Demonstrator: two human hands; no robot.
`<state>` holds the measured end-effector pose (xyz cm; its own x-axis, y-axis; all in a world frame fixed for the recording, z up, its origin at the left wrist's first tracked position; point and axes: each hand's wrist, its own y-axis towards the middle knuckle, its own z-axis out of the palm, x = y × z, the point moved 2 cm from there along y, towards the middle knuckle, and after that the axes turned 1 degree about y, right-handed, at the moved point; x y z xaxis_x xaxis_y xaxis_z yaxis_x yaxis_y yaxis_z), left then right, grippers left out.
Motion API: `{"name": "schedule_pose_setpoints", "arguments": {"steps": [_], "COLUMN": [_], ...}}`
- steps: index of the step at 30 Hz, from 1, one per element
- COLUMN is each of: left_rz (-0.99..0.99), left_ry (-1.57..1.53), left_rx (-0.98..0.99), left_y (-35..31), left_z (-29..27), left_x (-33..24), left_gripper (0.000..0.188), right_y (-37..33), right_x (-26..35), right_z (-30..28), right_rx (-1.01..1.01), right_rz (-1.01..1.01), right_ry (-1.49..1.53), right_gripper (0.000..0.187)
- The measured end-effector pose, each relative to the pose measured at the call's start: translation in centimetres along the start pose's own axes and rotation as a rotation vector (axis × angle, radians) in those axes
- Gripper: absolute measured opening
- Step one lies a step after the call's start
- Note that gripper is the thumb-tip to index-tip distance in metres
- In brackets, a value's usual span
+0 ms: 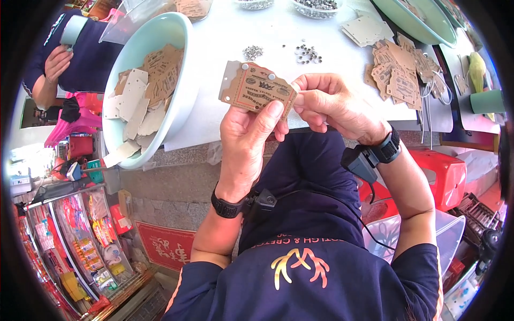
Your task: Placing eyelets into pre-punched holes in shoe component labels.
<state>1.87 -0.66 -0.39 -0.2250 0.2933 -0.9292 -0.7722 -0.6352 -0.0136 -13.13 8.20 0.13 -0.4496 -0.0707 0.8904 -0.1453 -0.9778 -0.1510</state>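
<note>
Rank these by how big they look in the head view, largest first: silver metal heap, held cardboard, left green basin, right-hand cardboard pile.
1. Left green basin
2. Right-hand cardboard pile
3. Held cardboard, perhaps enlarged by being nearer the camera
4. Silver metal heap

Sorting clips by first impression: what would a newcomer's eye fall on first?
Probably the brown card, centre, held by the left hand with the right hand at its corner. Next, the green tub of cards at left, then the card pile on the table at right.
</note>
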Motion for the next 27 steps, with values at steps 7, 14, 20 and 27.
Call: {"name": "schedule_pose_setpoints", "arguments": {"steps": [7,14,20,27], "left_rz": [0.000,0.050,0.059,0.116], "left_ry": [0.000,0.029,0.026,-0.017], "left_rx": [-0.013,-0.008,-0.005,0.012], "left_y": [0.1,0.2,0.4,0.6], "left_z": [0.1,0.1,0.2,0.5], "left_x": [0.1,0.4,0.7,1.1], "left_gripper": [0.019,0.020,0.022,0.026], "right_y": [0.0,-0.1,-0.2,-0.1], "right_x": [-0.5,-0.9,-1.0,-0.9], "right_z": [-0.3,0.0,-0.3,-0.1], "right_rx": [-0.008,-0.004,0.015,0.020], "right_rz": [-0.023,-0.027,-0.095,-0.105], "right_ry": [-0.024,0.079,0.011,0.059], "right_gripper": [0.022,0.020,0.019,0.022]}}
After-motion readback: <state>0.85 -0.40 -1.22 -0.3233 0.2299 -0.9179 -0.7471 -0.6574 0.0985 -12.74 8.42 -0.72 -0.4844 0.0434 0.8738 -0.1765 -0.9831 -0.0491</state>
